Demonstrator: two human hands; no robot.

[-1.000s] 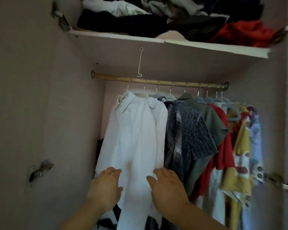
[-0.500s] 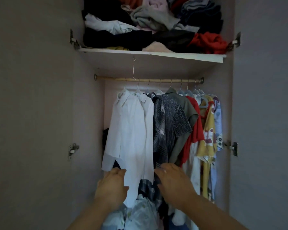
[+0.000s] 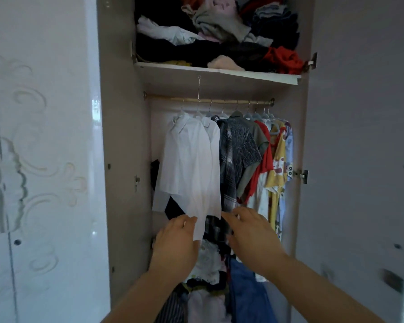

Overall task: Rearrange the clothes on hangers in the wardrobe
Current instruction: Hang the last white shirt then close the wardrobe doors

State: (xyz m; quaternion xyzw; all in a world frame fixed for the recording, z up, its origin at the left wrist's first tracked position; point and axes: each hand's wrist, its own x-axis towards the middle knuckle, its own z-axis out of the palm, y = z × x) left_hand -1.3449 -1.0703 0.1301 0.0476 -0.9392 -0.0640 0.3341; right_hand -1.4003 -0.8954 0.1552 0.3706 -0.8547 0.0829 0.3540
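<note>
Shirts [image 3: 240, 148] hang along the rail [image 3: 219, 101], white shirt [image 3: 191, 164] at its left end. Left hand [image 3: 176, 245] and right hand [image 3: 250, 234] reach well below the rail, fingers loose, holding nothing. Choosing stage, apparently; the next move likely needs a hanger [image 3: 258, 116] gripped.

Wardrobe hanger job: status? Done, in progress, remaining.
Done: nothing clearly; every shirt hangs on the rail. In hand: left hand and right hand reach open at the white shirt hem, gripping nothing. Left: shifting the hangers; a clothes pile fills the shelf.
</note>
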